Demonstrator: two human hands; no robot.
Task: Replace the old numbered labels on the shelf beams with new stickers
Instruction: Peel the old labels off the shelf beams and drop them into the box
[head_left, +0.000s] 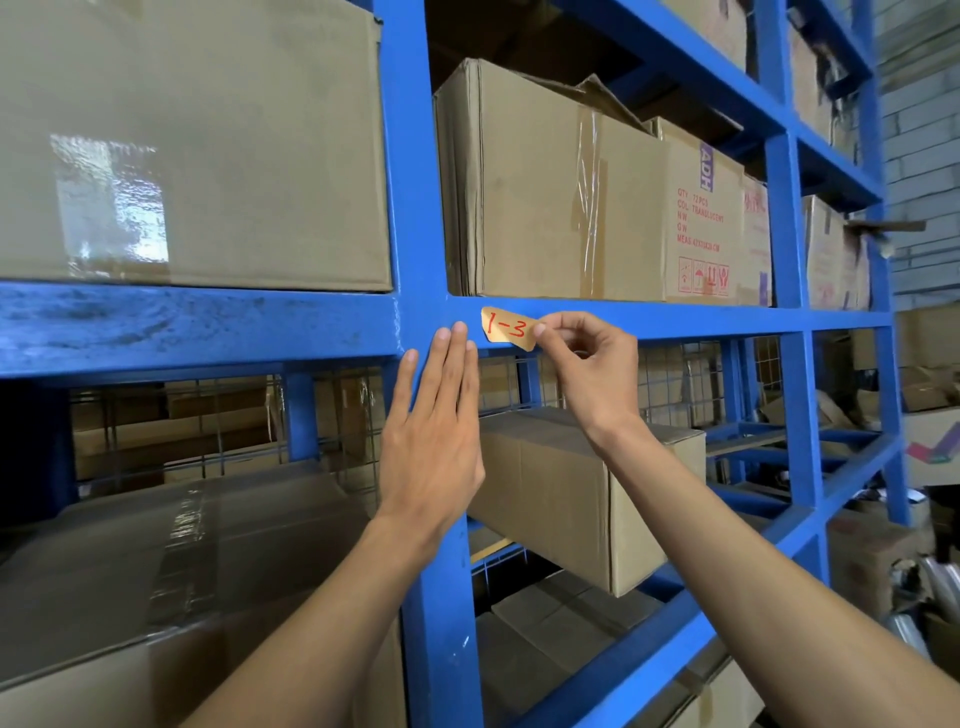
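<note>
A yellowish label (508, 328) with "1-3" in red handwriting sits on the blue shelf beam (675, 317), just right of the upright post. Its right end curls away from the beam. My right hand (592, 371) pinches that right end between thumb and forefinger. My left hand (434, 426) lies flat with fingers straight, pressed against the blue upright post (415, 208), its fingertips reaching the beam just left of the label. It holds nothing.
Cardboard boxes (545, 182) fill the shelf above the beam, and a large box (182, 140) stands at upper left. Below, another box (587, 493) juts out behind my arms. Wire mesh backs the lower bay. Clutter lies at the right.
</note>
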